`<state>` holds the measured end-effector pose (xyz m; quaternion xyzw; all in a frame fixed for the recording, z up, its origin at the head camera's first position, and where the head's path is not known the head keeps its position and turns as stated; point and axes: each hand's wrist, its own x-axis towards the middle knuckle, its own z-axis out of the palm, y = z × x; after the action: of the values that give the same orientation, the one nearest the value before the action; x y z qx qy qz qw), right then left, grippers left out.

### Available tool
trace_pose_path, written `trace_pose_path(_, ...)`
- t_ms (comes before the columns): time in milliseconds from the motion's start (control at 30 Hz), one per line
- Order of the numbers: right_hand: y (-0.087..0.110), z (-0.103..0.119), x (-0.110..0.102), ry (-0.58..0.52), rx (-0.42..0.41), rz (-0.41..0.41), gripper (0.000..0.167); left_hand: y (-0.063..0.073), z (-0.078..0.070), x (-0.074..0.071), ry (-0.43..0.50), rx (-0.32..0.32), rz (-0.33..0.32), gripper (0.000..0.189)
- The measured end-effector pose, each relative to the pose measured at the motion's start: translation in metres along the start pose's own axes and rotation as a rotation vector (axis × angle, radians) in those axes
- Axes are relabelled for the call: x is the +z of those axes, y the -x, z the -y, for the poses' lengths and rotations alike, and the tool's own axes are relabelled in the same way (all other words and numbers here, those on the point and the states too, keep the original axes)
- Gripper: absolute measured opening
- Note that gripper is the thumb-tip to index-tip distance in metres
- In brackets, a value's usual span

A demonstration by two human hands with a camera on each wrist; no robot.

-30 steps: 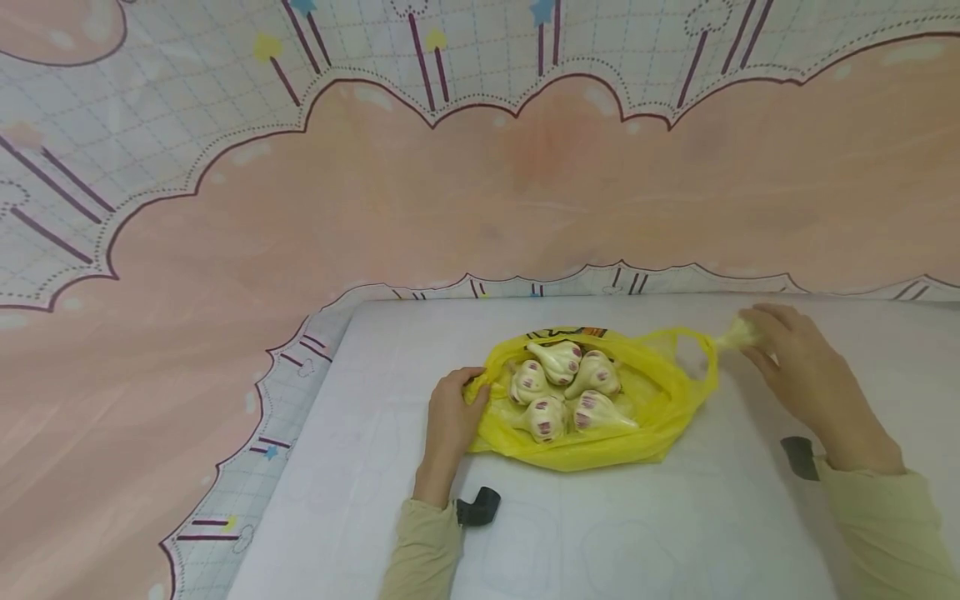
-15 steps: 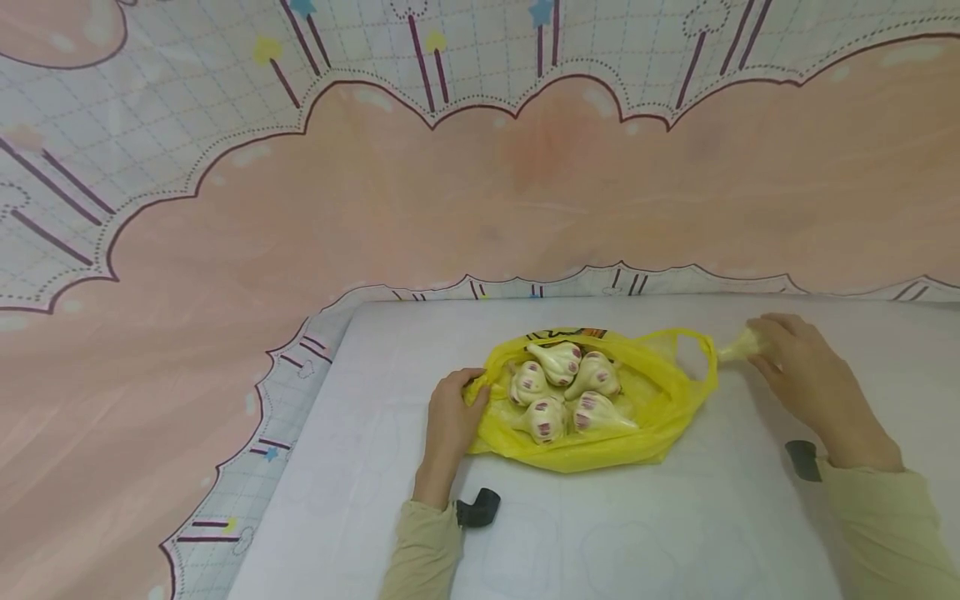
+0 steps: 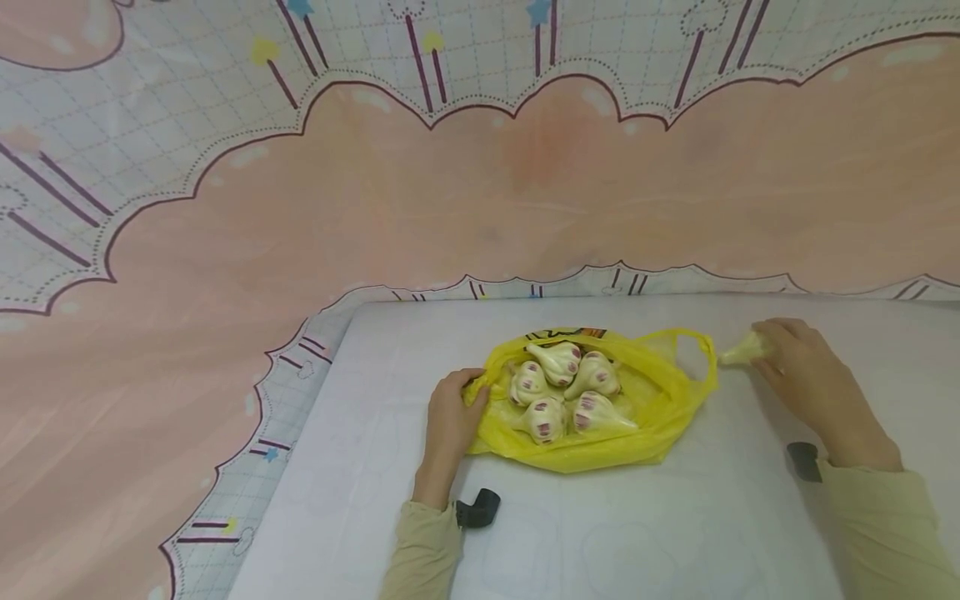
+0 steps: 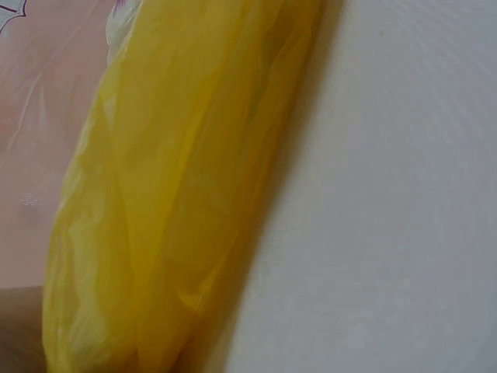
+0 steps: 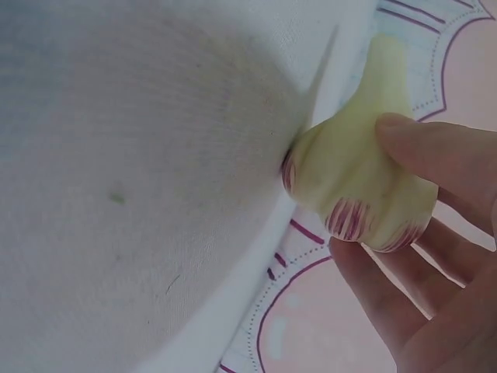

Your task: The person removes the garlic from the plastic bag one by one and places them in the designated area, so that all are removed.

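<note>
A yellow plastic bag lies spread on the white table with its mouth facing up. Inside it sit several garlic bulbs, cream with purple streaks. My left hand grips the bag's left edge, thumb over the rim; the left wrist view shows mostly the bag's yellow side. Right of the bag's handle loop, my right hand pinches another garlic bulb between thumb and fingers, low at the table surface. Its stem points left toward the loop in the head view.
The white table ends at the back against a peach patterned curtain, which also hangs along the left side. Dark wrist-worn pieces stick out beside both cuffs.
My right hand has lowered slightly toward me and right with the garlic bulb, drawing away from the bag's handle loop. The left hand and the bag have stayed put.
</note>
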<state>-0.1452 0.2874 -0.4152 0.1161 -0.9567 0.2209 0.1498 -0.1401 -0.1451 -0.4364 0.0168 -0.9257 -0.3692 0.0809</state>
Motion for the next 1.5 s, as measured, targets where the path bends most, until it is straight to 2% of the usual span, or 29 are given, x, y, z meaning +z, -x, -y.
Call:
trace_pose_path(867,-0.002,0.007,-0.004,-0.006,0.039,0.043,0.049,0.000,0.001,0.000,0.010,0.025,-0.008,0.028)
trace_pose_path(1500,-0.002,0.010,-0.016,0.026,-0.012,-0.006,0.051,-0.001,0.003,0.002,0.003,0.008,-0.004,0.028)
